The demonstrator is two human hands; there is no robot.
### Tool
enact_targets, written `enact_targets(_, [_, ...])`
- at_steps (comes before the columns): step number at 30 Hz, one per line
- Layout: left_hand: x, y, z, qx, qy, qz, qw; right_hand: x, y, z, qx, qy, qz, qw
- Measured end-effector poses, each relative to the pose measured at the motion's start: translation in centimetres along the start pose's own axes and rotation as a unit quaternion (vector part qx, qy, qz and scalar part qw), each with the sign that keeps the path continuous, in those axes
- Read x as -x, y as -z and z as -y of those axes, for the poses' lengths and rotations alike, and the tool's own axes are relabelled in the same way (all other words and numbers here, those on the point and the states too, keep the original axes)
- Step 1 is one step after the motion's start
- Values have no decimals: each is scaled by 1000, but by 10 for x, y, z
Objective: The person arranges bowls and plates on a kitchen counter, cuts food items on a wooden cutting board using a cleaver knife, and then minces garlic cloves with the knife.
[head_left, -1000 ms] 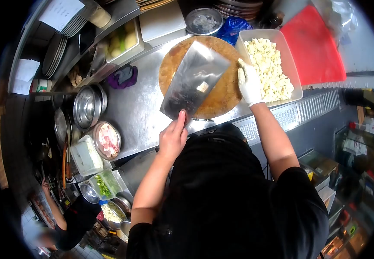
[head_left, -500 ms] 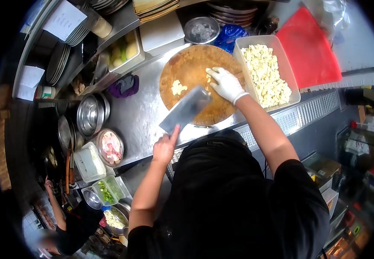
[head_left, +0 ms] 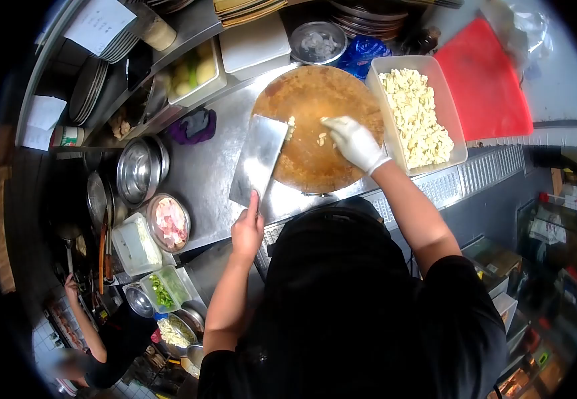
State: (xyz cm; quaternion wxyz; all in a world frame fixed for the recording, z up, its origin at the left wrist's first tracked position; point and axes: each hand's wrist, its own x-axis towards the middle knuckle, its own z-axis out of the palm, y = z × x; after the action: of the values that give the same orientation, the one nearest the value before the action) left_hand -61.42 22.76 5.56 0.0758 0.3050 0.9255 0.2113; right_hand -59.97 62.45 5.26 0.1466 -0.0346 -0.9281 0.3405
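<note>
My left hand [head_left: 247, 233] is closed round the handle of a cleaver [head_left: 260, 156], index finger laid along it. The broad blade slants over the left edge of a round wooden chopping board [head_left: 315, 166]. Just right of the blade, crushed garlic [head_left: 290, 128] shows, partly covered by it. My right hand [head_left: 357, 145], in a white glove, is over the right half of the board. Its fingertips are pinched together on a small pale piece that looks like a garlic clove [head_left: 326, 121]. Loose garlic pieces [head_left: 322, 139] lie beside those fingers.
A plastic tub [head_left: 459, 126] full of pale garlic pieces stands right of the board, with a red cutting mat [head_left: 485, 86] beyond. Steel bowls [head_left: 135, 174] and a bowl of raw meat [head_left: 171, 223] are at the left. A co-worker's arm [head_left: 85, 319] shows at lower left.
The cleaver has swung left and turned steeper, from mid-board to the board's left edge, over the crushed garlic. My right hand's fingers have gone from stretched out to pinched.
</note>
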Motion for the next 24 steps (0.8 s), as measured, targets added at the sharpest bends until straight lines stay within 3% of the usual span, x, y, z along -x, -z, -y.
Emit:
enact_targets(2, [6,3,-2,-36,-17,29,999,11,13,-2,-6,-63,-77,995])
enact_targets(5, [-5,12,-20,-69,-58,96,991,29,16,-29,25,-73,-158,984])
enact_targets(12, [-67,29,-98,38,-135,-23,990,39,25,-32,-39,-175,-199,963])
enact_targets(15, [-55,-21,-59,-18,-97,91,991,43,16,-30,-34,-165,-215,962])
enact_targets(16, [-39,-38,-28,-64,-75,183,978,43,12,-30,-22,-150,-222,963])
enact_targets(19, [-13,-3,-16,-77,-62,209,973,52,7,-22,16,-109,-186,976])
enact_targets(24, [7,33,-8,-93,-41,160,982,60,-2,16,93,-125,-10,988])
